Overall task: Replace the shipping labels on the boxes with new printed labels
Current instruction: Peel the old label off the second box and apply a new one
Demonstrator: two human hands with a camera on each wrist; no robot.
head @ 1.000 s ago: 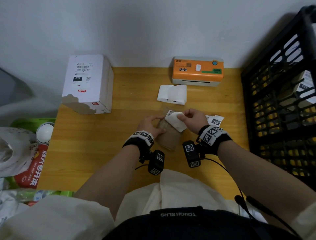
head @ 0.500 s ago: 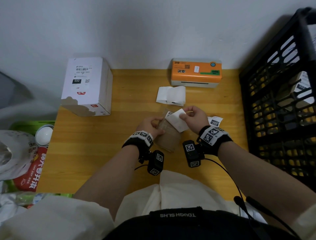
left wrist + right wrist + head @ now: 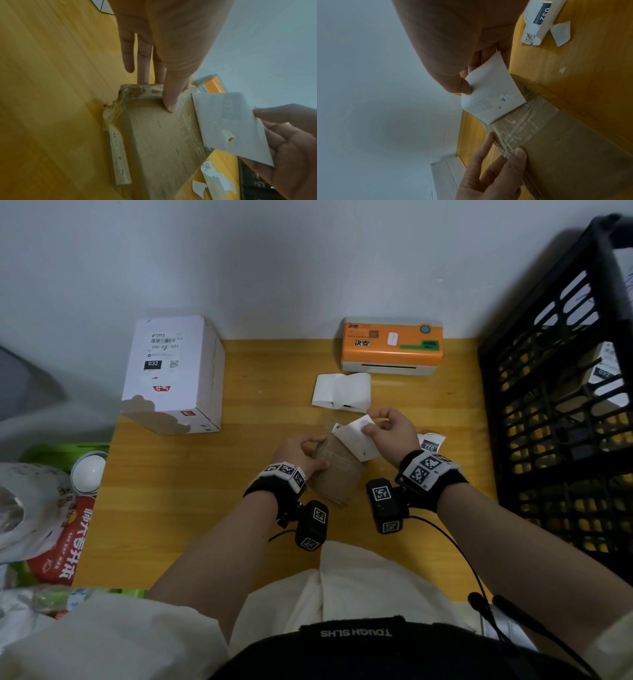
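Observation:
A small brown cardboard box (image 3: 337, 474) wrapped in clear tape lies on the wooden table (image 3: 205, 508), in front of me. My left hand (image 3: 301, 450) holds its left edge, thumb (image 3: 169, 102) pressed on the top face and fingers down the side. My right hand (image 3: 376, 422) pinches the free corner of a white shipping label (image 3: 356, 440) between thumb and fingers. The label (image 3: 494, 97) is lifted off the box (image 3: 565, 148) and bent upward. Its lower edge still touches the taped top.
A curled, torn-off label (image 3: 430, 441) lies right of my hands. Behind them are a folded label strip (image 3: 342, 390) and an orange label printer (image 3: 392, 347). A white labelled box (image 3: 171, 371) stands back left. A black crate (image 3: 561, 405) borders the right, bags (image 3: 41, 508) the left.
My right hand has pulled the label's corner farther up and away from the box top. The left hand and the box have stayed put.

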